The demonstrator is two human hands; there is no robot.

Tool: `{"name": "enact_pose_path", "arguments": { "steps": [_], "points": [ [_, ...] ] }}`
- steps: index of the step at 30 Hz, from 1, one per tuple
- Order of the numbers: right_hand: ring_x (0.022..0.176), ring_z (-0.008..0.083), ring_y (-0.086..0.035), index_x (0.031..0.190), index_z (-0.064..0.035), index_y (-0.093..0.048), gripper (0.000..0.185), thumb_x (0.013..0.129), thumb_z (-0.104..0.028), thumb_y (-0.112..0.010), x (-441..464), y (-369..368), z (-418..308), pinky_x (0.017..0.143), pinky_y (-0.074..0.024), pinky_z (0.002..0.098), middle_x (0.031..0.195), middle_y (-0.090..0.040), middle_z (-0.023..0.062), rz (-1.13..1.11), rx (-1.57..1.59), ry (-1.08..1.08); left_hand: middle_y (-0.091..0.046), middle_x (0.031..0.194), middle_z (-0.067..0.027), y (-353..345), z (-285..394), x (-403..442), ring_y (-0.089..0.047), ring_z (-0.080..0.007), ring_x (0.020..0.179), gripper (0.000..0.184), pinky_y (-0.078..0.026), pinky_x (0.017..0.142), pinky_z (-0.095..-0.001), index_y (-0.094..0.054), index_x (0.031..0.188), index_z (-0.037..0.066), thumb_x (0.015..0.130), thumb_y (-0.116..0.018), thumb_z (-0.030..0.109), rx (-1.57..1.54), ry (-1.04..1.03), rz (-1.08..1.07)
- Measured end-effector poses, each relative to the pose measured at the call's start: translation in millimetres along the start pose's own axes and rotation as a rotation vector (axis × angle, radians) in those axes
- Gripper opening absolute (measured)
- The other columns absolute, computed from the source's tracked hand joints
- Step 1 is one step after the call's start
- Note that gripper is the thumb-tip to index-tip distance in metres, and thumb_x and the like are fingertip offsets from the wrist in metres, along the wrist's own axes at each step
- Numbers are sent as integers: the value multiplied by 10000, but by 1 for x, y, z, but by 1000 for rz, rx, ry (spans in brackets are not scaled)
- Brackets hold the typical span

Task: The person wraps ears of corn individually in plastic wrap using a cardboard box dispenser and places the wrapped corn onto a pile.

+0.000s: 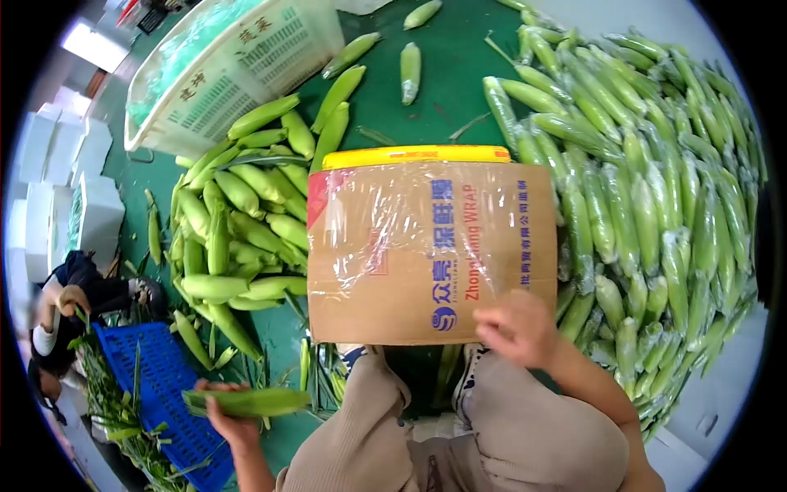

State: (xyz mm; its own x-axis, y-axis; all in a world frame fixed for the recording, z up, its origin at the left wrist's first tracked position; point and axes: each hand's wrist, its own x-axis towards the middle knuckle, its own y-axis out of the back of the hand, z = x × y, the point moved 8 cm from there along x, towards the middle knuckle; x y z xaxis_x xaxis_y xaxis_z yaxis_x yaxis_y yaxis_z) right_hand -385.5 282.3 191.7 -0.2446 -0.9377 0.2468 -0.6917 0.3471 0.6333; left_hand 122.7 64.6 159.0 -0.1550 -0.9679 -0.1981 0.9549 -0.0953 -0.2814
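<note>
At the lower left, my left hand is closed around an ear of corn in its green husk, held low beside my left leg. My right hand is over the near right corner of a cardboard box covered in clear film; its fingers look curled and blurred, and I cannot make out anything in them. A yellow strip runs along the box's far edge. Left of the box lies a pile of unwrapped corn. On the right is a large heap of film-wrapped corn.
A white plastic crate with green film inside stands at the back left. Near my left hand is a blue basket beside stripped husks. Another person is at the far left. White foam boxes stand behind.
</note>
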Motion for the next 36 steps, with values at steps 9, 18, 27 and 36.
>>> {"name": "enact_pose_path", "arguments": {
  "steps": [9, 18, 27, 36],
  "points": [
    [1011, 250, -553, 1366, -273, -658, 621, 772, -322, -830, 36, 30, 82, 908, -421, 417, 1035, -576, 36, -231, -467, -50, -651, 1259, -179, -374, -80, 122, -613, -291, 1193, 481, -484, 1073, -471, -608, 1223, 60, 1034, -581, 501, -412, 250, -377],
    [865, 172, -647, 1004, -87, -609, 53, 987, -38, -617, 29, 52, 81, 800, -518, 336, 1067, -718, 70, 799, 439, -159, -698, 1146, -187, -379, -170, 120, -663, -280, 1065, 447, -534, 967, -424, -583, 1218, -45, 1060, -591, 373, -206, 328, -217],
    [841, 246, -564, 1184, -201, -725, 349, 839, -239, -763, 25, 2, 75, 791, -447, 421, 822, -541, 20, -35, -545, -96, -609, 1351, -233, -372, -176, 116, -578, -314, 1262, 546, -429, 1127, -462, -540, 1330, -53, 1063, -572, 423, -254, 245, -193],
    [826, 169, -691, 1073, -23, -648, 87, 1007, 17, -608, -13, 48, 95, 763, -547, 288, 931, -708, 105, 643, 148, -197, -641, 1228, -149, -366, -172, 118, -631, -291, 1137, 301, -507, 1027, -460, -552, 1277, 13, 1041, -599, 193, -349, 241, -190]
  ]
}}
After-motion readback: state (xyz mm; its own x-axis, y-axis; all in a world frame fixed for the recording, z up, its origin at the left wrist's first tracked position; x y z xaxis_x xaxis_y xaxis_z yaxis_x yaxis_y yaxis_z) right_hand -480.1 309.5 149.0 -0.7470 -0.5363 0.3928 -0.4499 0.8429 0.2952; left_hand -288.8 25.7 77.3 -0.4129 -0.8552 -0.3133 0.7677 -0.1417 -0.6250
